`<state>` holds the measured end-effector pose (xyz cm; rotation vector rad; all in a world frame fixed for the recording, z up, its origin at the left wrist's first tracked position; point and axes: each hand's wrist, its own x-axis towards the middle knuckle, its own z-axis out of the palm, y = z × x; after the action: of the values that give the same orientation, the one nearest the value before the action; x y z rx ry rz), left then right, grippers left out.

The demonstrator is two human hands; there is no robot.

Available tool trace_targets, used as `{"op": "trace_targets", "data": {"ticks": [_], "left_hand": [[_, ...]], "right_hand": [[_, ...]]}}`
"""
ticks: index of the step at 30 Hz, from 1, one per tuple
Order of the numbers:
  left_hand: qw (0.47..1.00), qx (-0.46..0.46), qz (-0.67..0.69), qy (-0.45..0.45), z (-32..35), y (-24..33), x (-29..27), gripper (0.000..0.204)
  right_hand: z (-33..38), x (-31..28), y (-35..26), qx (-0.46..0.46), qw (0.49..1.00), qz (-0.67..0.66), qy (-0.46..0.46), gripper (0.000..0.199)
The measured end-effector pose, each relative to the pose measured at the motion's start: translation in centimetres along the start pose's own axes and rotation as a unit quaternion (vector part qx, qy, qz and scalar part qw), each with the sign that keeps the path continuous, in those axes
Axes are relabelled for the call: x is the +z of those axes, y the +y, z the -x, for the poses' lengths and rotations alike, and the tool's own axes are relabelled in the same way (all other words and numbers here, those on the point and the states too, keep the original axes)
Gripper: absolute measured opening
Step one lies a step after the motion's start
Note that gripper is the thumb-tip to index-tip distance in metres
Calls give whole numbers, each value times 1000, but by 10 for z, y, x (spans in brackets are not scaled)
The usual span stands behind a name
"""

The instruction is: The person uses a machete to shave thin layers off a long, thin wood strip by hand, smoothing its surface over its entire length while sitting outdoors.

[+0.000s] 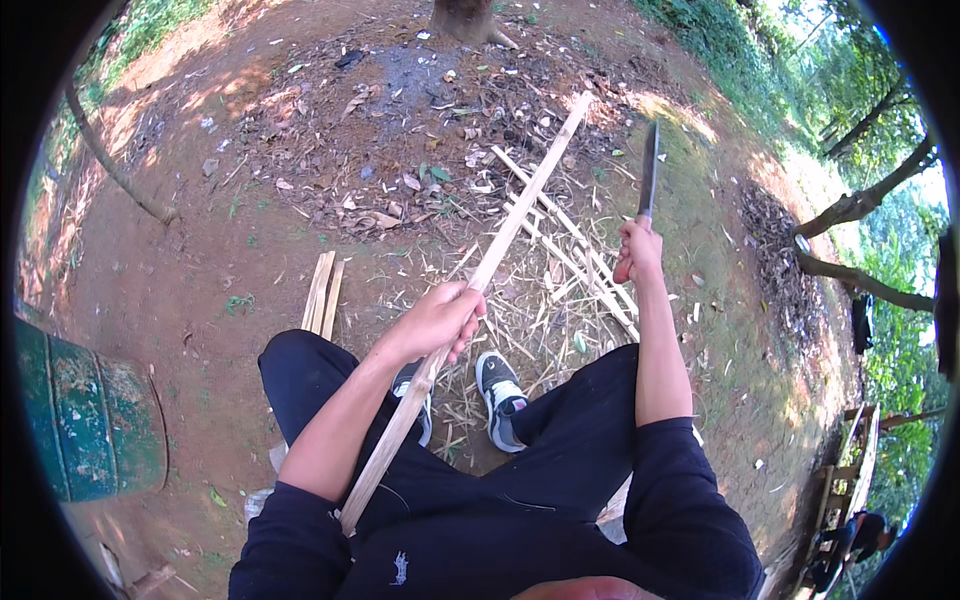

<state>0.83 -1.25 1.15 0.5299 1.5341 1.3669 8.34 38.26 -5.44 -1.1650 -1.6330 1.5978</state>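
Left hand (437, 322), slat (520, 210); right hand (641, 247), knife (650, 168).
Drum (90, 410) well left of slat; sticks (316, 298) nearer, also left. Left hand wrapped round slat, held slanting. Strips (560, 217) on ground right of slat; right hand farther right, clenched round knife, apart from slat.

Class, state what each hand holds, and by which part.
The left hand grips a wooden strip partway along its length; the right hand holds a long knife by its reddish handle.
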Motion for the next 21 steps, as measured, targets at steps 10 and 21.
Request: {"op": "trace_targets", "data": {"ticks": [10,21], "left_hand": [[996,-8,-58,62,-6,-11,22,36],[980,62,-185,48,13,-6,31,28]], "right_hand": [[58,27,-30,-371,844,387,11,16],[-39,-8,40,-238,844,426,222,16]]}}
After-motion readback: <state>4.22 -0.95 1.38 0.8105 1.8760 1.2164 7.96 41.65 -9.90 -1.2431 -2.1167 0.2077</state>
